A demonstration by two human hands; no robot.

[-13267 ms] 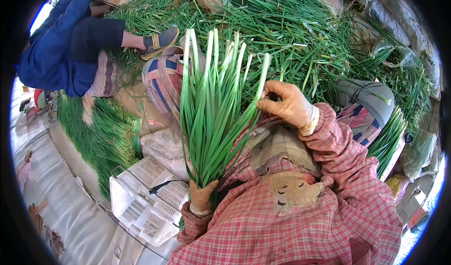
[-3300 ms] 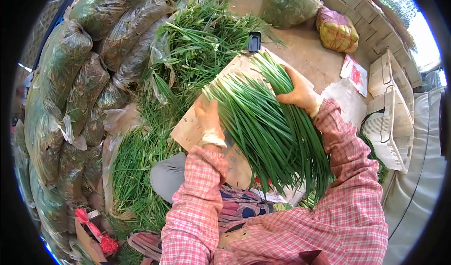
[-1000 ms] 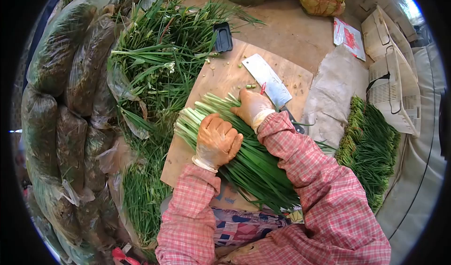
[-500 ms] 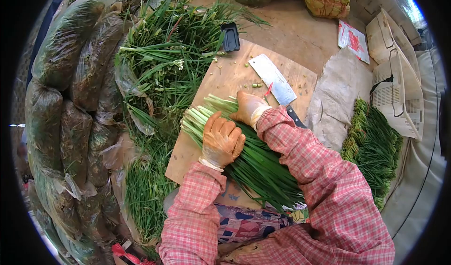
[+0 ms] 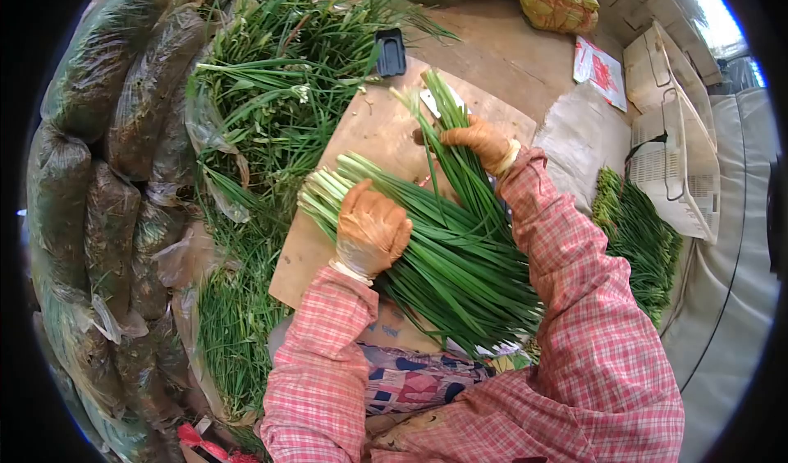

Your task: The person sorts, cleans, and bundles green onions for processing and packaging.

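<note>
A large bunch of garlic chives (image 5: pixel 460 278) lies across the wooden board (image 5: pixel 353 126), pale stem ends to the left and green leaves spreading down to the right. My left hand (image 5: pixel 371 229), in an orange-stained glove, is closed over it near the stems. Gripped in my right hand (image 5: pixel 484 141), also gloved, is a smaller bundle of chives (image 5: pixel 450 112), stems pointing up and away. That bundle is raised at the upper right, its leaves hanging beside the large bunch. Most of a cleaver (image 5: pixel 429 102) is hidden behind it; only a strip of pale blade shows.
Loose chives and trimmings (image 5: pixel 271 93) are heaped left of the board, beside stacked filled plastic bags (image 5: pixel 61 208). A black tray (image 5: pixel 390 52) sits at the board's far corner. Rightward are a pale sack (image 5: pixel 574 135), more chives (image 5: pixel 648 233) and white crates (image 5: pixel 677 159).
My right hand has moved up and right, separating a smaller bundle of chives from the large bunch. The bundle now covers most of the cleaver. My left hand stays on the large bunch.
</note>
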